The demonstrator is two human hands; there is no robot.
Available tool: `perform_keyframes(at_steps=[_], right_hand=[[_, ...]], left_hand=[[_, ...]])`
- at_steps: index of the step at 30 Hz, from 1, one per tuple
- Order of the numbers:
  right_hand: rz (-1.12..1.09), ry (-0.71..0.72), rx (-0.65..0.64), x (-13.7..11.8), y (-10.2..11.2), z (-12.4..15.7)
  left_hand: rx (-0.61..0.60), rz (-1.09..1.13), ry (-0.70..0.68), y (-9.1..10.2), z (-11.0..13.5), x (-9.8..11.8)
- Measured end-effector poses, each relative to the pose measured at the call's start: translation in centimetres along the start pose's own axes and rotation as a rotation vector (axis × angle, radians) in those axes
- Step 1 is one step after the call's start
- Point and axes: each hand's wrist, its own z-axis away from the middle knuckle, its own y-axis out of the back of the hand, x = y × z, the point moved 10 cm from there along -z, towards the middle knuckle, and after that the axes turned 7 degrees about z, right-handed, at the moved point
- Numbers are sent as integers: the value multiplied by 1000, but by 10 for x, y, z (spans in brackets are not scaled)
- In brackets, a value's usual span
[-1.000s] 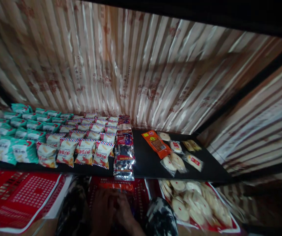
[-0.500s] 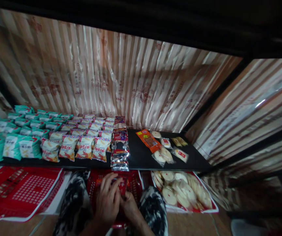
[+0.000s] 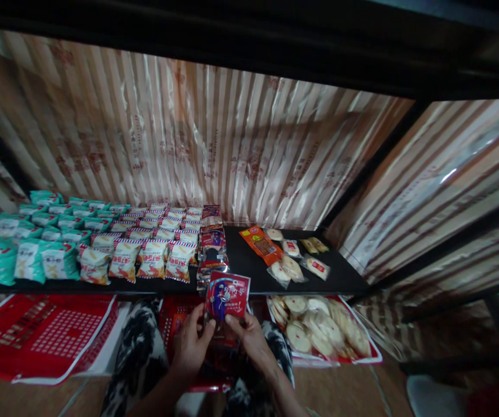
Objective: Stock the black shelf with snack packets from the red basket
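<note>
Packet [image 3: 228,295] visually overlaps front edge of black shelf [image 3: 260,284], near bare strip [image 3: 241,259].

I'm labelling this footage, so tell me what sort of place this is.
Likely a shop or a snack stockroom: a black shelf bears neat rows of teal bags and white snack bags, with a red basket below.

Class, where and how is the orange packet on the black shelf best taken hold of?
Probably midway along the long left edge of the orange packet, coming low from the left: it seems to lie flat on the black shelf, and white packs sit by its right side and near end, not its left.
</note>
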Motion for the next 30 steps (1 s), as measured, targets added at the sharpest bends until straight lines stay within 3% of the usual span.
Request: perform_keyframes(at_steps=[3,11,17,22,30], right_hand=[[16,-14,47,-2,4,-4],[-6,-6,99,-14,16,-9],[-79,-8,139,-16,26,-23],[-98,22,145,-23,25,-32],[100,58,249,-31,35,-44]], left_hand=[[-101,167,80,-17,-2,-9],[-209,473,60,-37,-8,13],[-156,348,94,-39,-14,18],[-103,395,101,-41,-29,26],[-37,407,91,-46,-54,15]])
